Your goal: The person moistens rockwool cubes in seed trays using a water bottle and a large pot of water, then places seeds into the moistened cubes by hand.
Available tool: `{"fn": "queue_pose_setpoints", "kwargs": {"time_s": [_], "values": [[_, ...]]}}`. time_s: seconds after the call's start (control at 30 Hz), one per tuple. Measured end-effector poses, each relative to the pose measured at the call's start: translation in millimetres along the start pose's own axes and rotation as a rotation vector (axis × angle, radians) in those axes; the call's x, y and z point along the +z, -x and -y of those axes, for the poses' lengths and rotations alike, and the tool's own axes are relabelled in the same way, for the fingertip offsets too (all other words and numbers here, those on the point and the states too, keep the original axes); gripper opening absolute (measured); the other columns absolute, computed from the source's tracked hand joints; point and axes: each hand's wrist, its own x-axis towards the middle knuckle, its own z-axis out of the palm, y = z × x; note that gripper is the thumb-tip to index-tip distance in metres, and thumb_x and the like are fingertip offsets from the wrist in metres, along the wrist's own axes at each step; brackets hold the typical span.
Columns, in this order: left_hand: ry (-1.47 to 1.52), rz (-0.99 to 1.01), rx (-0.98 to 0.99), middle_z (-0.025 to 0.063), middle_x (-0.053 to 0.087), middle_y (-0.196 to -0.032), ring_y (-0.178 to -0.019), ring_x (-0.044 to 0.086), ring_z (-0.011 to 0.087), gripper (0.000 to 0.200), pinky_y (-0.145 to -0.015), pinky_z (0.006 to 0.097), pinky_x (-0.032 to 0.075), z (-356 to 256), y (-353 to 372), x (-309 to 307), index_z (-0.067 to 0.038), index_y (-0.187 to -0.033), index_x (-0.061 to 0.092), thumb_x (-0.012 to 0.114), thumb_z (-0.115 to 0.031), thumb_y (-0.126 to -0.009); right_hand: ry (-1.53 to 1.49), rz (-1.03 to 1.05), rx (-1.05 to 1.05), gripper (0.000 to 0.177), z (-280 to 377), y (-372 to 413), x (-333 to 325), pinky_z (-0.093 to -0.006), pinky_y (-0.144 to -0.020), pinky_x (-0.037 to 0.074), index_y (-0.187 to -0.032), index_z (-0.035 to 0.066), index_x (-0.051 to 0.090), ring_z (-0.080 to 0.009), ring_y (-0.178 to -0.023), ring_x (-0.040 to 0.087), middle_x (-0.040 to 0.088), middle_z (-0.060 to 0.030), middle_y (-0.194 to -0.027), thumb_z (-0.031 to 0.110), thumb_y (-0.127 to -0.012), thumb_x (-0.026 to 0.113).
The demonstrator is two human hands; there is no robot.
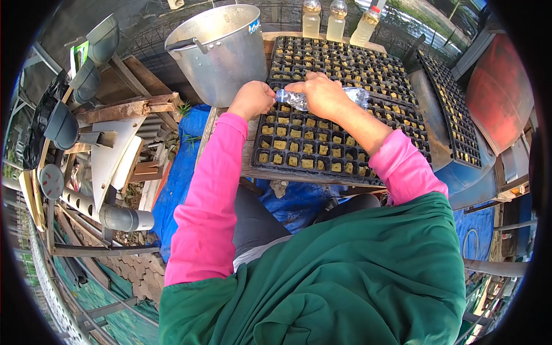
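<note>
A clear plastic bottle [296, 100] lies sideways over the seedling trays, its neck pointing left. My right hand [321, 95] is wrapped round the bottle's body from above. At the neck end, the fingers of my left hand [253, 99] are pinched together by the bottle's blue-banded mouth; whether a cap is between them is hidden. Below both hands is a black seedling tray [305, 140], its cells holding yellowish cubes. A second black tray [345, 62] of the same kind sits behind it.
A large metal pot [221, 60] stands left of the trays. Bottles of cloudy liquid [336, 26] line the table's far edge. Another cell tray [454, 109] leans on a blue barrel [468, 181] at right. Wood scraps and grey pipes [123, 217] are on the left, beside a blue tarp [190, 155].
</note>
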Motion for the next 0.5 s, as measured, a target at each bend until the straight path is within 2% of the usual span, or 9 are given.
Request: {"fn": "queue_pose_setpoints", "kwargs": {"time_s": [0.03, 0.1, 0.27, 0.33, 0.5], "values": [[0.016, 0.000, -0.002, 0.0074, 0.066, -0.069, -0.059, 0.063, 0.0143, 0.011, -0.056, 0.0289, 0.052, -0.6, 0.7, 0.3, 0.002, -0.089, 0.068, 0.067, -0.003, -0.079, -0.001, 0.001, 0.001, 0.044, -0.9, 0.1, 1.8, -0.0556, -0.092, 0.043, -0.123, 0.034, 0.065, -0.0276, -0.121, 0.050, 0.056, -0.0093, -0.119, 0.008, -0.088, 0.056], [0.027, 0.008, -0.004, 0.0077, 0.066, -0.069, -0.059, 0.063, 0.0143, 0.010, -0.056, 0.0284, 0.053, -2.3, 0.6, 0.8, 0.002, -0.089, 0.068, 0.066, -0.002, -0.079, 0.025, -0.089, -0.044, 0.053, -4.0, 0.9, 5.3, -0.0509, -0.086, 0.049, -0.122, 0.034, 0.065, -0.0311, -0.112, 0.057, 0.060, -0.0106, -0.108, 0.003, -0.080, 0.062], [0.101, 0.037, 0.004, 0.0080, 0.066, -0.070, -0.059, 0.063, 0.0142, 0.008, -0.058, 0.0271, 0.054, -8.6, -1.4, 3.4, 0.003, -0.087, 0.066, 0.064, 0.000, -0.081, 0.034, -0.099, -0.037, 0.053, -11.0, 3.7, 5.6, -0.0498, -0.086, 0.050, -0.123, 0.034, 0.065, -0.0307, -0.111, 0.058, 0.060, -0.0101, -0.106, 0.003, -0.080, 0.062], [0.061, 0.115, -0.009, 0.0066, 0.066, -0.082, -0.071, 0.065, 0.0139, 0.013, -0.066, 0.0268, 0.056, -13.7, -2.4, 3.7, 0.004, -0.097, 0.065, 0.063, -0.002, -0.085, 0.036, -0.093, -0.031, 0.053, -13.0, 5.7, 4.0, -0.0497, -0.086, 0.050, -0.123, 0.034, 0.064, -0.0305, -0.111, 0.058, 0.060, -0.0099, -0.107, 0.003, -0.080, 0.062], [0.115, 0.154, -0.032, 0.0067, 0.066, -0.082, -0.072, 0.065, 0.0140, 0.012, -0.066, 0.0264, 0.056, -23.5, -3.5, 12.6, 0.003, -0.097, 0.065, 0.059, 0.000, -0.086, 0.062, -0.056, 0.006, 0.054, -17.2, 15.5, -4.5, -0.0501, -0.086, 0.050, -0.124, 0.035, 0.063, -0.0296, -0.112, 0.057, 0.059, -0.0087, -0.108, 0.005, -0.079, 0.065]]}}
